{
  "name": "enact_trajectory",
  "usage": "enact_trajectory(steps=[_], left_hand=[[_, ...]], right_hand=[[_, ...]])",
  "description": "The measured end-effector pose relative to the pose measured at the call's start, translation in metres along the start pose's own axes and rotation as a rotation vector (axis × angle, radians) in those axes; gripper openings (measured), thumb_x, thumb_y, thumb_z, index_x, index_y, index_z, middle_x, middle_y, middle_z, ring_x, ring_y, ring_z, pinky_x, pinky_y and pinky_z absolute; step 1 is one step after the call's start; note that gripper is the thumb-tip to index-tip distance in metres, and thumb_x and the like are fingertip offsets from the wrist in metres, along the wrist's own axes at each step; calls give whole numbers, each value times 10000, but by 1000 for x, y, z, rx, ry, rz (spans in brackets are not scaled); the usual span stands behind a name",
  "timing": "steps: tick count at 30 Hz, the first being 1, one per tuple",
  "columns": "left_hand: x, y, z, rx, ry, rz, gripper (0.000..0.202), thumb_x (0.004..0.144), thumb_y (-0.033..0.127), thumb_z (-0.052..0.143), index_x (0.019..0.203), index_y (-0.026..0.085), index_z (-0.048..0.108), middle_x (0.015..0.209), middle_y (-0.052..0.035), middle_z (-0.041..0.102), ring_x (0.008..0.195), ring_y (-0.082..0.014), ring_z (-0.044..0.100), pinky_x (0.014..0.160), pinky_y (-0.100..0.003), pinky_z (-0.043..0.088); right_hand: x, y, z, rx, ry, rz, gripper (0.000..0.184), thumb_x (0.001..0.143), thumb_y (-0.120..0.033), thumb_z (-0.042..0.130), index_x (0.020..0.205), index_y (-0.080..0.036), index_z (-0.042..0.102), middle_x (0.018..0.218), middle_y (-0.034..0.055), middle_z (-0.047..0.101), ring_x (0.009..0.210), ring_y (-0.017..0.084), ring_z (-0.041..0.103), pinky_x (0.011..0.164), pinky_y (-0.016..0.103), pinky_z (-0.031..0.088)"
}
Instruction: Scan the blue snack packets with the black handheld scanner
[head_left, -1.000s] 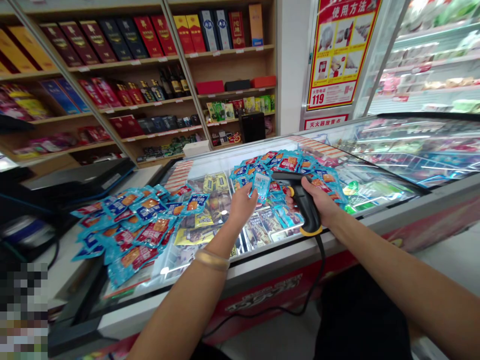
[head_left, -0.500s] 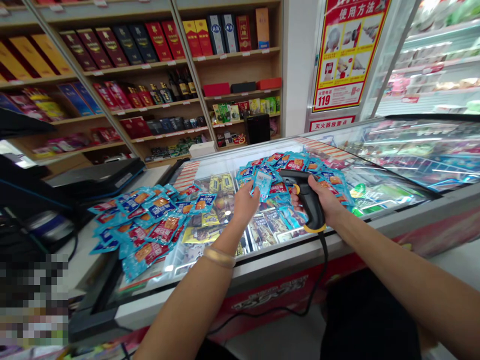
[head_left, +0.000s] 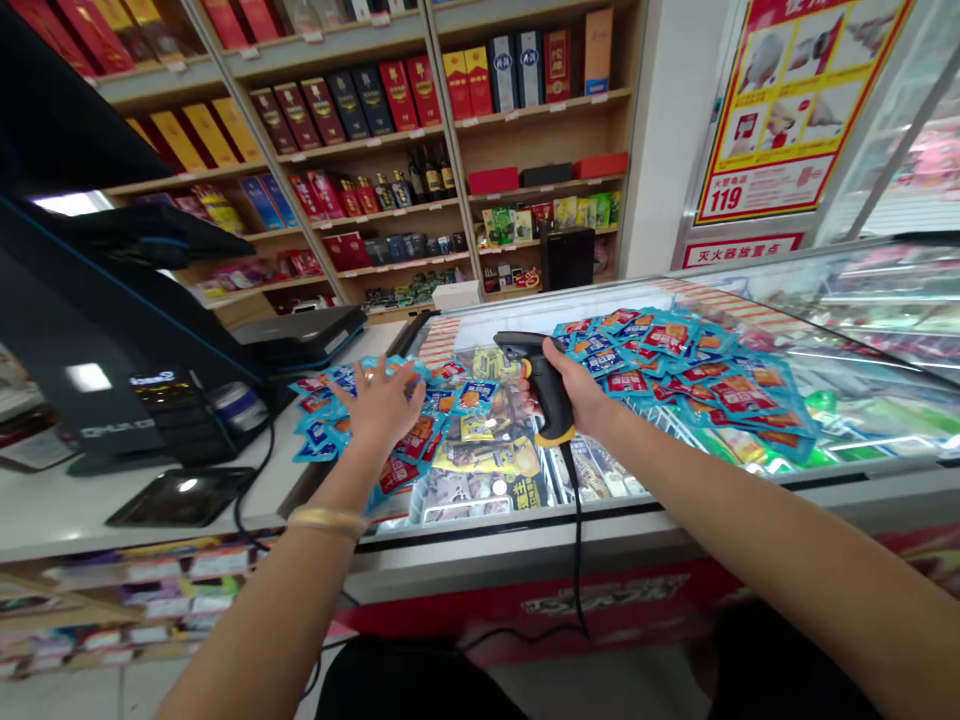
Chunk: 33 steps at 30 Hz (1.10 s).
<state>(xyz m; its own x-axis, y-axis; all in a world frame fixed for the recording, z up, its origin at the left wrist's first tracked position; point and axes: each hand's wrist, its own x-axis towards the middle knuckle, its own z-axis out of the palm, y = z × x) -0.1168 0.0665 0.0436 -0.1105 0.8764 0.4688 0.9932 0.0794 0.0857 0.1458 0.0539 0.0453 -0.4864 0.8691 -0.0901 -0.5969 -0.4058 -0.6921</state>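
Note:
My right hand (head_left: 574,390) is wrapped round the grip of a black and yellow barcode scanner (head_left: 553,400), whose head points left over the glass freezer top. My left hand (head_left: 381,405) is over the left pile of small blue snack packets (head_left: 414,440), fingers spread. A pale blue packet, back side up (head_left: 405,376), lies at its fingertips; whether they touch it I cannot tell. A second, larger pile of the same red-and-blue printed packets (head_left: 667,345) lies to the right of the scanner.
Beneath the packets is a glass-topped freezer (head_left: 480,510) with food packs inside. The scanner's cable (head_left: 577,540) hangs over its front edge. At left stand a dark checkout terminal (head_left: 142,340) and a black tablet-like pad (head_left: 182,497). Shelves of boxes (head_left: 360,105) line the back.
My left hand has moved left from the right pile to the left pile, and its fingers have spread from the packet it held. The scanner has shifted left in my right hand; the view has turned.

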Motion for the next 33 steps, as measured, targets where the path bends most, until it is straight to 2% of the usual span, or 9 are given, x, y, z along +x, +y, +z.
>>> enact_trajectory(steps=[3,6,12,16,19,22,25,29,33], left_hand=[[-5,-11,10,49,-178,-70,576,871,589,393,1391,350,463,1582,-67,215,1424,-474,85,1036,-756,132],[-2,-11,16,59,-212,-73,584,895,588,312,1428,367,397,1589,-66,191,1430,-463,67,1033,-762,116],[6,-12,21,51,-186,-69,587,885,608,309,1426,394,388,1589,-49,193,1436,-448,53,1037,-761,89],[4,-10,15,90,-94,-61,624,898,597,291,1469,347,320,1583,-64,215,1455,-394,13,1083,-710,58],[3,0,9,104,-19,-16,641,911,585,279,1486,303,294,1580,-84,218,1460,-371,16,1112,-669,48],[4,22,5,81,20,57,630,922,560,297,1486,281,299,1582,-92,209,1461,-365,42,1123,-650,61],[6,57,6,-5,0,124,614,928,521,337,1486,268,298,1584,-96,197,1461,-351,85,1130,-629,104],[7,113,17,-180,-113,218,631,917,471,414,1487,238,281,1568,-120,240,1452,-329,163,1136,-596,154],[13,163,35,-322,-237,318,637,903,387,460,1482,193,277,1545,-144,289,1442,-300,213,1149,-552,180]], right_hand=[[20,13,5,48,-19,62,514,947,-570,357,738,-147,560,585,45,557,506,121,525,472,210,456],[30,20,5,83,11,115,518,940,-584,362,748,-146,559,577,44,559,499,120,528,472,206,457],[30,26,-4,120,27,147,531,934,-601,358,750,-145,560,596,51,570,519,127,550,491,214,477],[26,21,-5,159,-16,143,532,930,-612,352,769,-149,558,618,52,572,533,125,550,500,209,481],[21,12,-4,182,-14,117,534,932,-610,345,755,-150,547,605,48,556,525,121,536,490,205,475],[13,-3,-11,180,2,76,518,931,-603,359,757,-151,546,597,49,555,520,124,530,472,213,474],[2,-23,-26,167,35,12,517,918,-621,367,773,-160,547,603,52,563,513,129,524,458,223,472],[-16,-54,-52,132,86,-113,532,904,-650,366,783,-165,548,607,45,563,506,130,524,449,227,461],[-31,-80,-77,82,128,-204,534,878,-676,395,777,-174,546,601,35,553,505,128,518,453,234,470]])
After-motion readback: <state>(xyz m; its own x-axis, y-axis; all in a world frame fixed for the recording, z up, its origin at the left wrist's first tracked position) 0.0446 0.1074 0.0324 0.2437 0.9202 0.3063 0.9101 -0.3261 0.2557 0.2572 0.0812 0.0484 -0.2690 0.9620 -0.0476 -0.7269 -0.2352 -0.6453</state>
